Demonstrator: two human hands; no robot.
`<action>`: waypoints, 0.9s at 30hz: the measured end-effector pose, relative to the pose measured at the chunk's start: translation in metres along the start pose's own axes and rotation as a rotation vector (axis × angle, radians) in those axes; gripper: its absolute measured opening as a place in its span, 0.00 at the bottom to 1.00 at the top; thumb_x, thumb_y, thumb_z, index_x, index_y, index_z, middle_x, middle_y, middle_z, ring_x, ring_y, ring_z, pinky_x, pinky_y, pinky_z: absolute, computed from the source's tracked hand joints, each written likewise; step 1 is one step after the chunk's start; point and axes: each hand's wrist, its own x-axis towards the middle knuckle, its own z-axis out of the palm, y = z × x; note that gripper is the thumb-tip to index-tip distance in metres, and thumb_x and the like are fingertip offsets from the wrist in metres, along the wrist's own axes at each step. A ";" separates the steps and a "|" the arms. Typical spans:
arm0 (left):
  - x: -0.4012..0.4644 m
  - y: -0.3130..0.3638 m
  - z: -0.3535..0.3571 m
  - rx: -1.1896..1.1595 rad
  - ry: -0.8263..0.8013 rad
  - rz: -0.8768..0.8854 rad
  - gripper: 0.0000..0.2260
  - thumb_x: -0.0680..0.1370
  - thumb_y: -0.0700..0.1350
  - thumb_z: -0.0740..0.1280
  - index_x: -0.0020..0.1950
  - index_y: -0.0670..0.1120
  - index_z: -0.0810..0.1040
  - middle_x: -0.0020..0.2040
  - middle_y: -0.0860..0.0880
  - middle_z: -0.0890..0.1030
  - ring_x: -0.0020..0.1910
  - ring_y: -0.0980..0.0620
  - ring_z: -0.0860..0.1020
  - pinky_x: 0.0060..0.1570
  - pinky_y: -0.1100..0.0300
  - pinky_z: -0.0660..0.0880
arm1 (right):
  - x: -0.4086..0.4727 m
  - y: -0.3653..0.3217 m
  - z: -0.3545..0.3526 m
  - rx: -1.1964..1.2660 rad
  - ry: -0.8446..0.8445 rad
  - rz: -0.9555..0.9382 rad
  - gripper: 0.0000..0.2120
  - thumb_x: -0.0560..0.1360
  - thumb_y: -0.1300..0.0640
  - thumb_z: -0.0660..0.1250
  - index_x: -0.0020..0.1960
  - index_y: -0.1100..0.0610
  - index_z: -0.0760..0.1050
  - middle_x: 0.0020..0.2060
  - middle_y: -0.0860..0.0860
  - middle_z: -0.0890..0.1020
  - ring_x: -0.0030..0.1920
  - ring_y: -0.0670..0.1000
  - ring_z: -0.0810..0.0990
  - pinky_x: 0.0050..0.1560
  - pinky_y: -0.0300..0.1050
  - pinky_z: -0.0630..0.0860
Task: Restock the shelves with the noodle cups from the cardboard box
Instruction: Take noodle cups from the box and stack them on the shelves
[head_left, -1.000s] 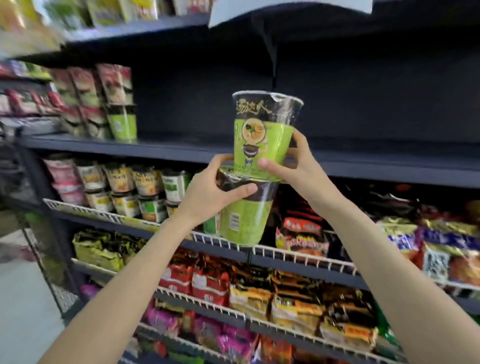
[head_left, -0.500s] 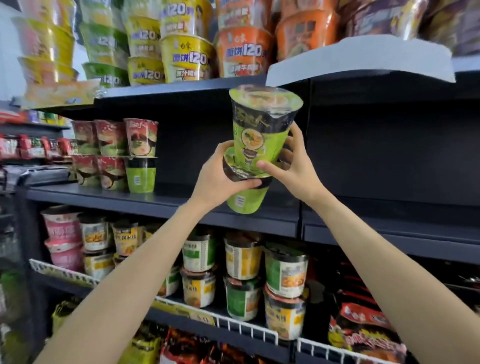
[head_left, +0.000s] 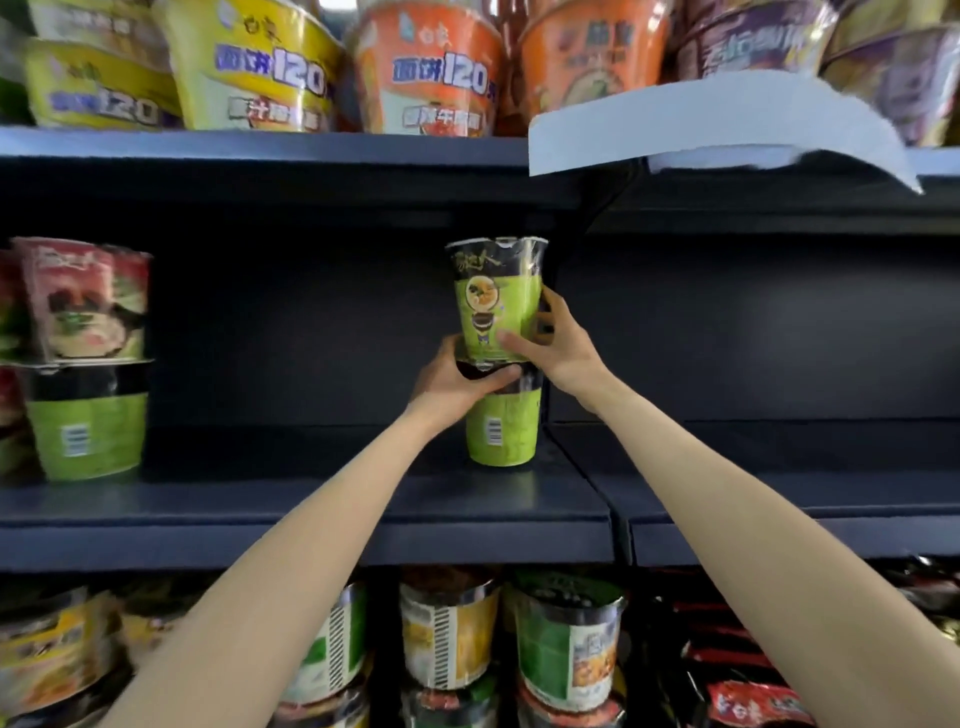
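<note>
Shelf (head_left: 311, 499): dark, carries lower cup (head_left: 503, 431).
Left hand (head_left: 457, 382): grips lower cup's top.
Right hand (head_left: 558, 348): grips upper cup (head_left: 493, 301), stacked on lower cup.

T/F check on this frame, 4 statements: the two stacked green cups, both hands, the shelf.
1. The lower green cup stands on the shelf. True.
2. The left hand hangs free. False: it grips the lower cup's top.
3. The right hand holds the upper green cup. True.
4. The upper cup lies on its side. False: it is upright, stacked on the lower cup.
</note>
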 end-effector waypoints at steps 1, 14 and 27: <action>0.005 -0.003 0.005 0.011 -0.020 -0.001 0.34 0.69 0.59 0.73 0.69 0.48 0.65 0.64 0.49 0.75 0.63 0.48 0.73 0.53 0.57 0.70 | 0.003 0.005 0.001 -0.022 0.014 0.014 0.41 0.71 0.51 0.73 0.76 0.54 0.54 0.62 0.51 0.74 0.58 0.46 0.73 0.56 0.38 0.70; 0.008 -0.007 0.020 0.044 -0.101 -0.016 0.41 0.74 0.60 0.67 0.77 0.48 0.48 0.74 0.46 0.64 0.70 0.44 0.67 0.58 0.57 0.67 | 0.002 0.014 0.004 -0.098 -0.009 0.138 0.45 0.73 0.40 0.68 0.78 0.55 0.47 0.71 0.52 0.67 0.70 0.53 0.68 0.63 0.43 0.68; -0.134 0.059 0.056 0.169 0.240 0.251 0.28 0.76 0.54 0.66 0.73 0.50 0.62 0.67 0.53 0.71 0.68 0.52 0.64 0.63 0.60 0.63 | -0.153 0.004 -0.072 -0.202 0.296 -0.332 0.15 0.77 0.58 0.66 0.63 0.56 0.73 0.55 0.47 0.80 0.58 0.43 0.76 0.61 0.40 0.72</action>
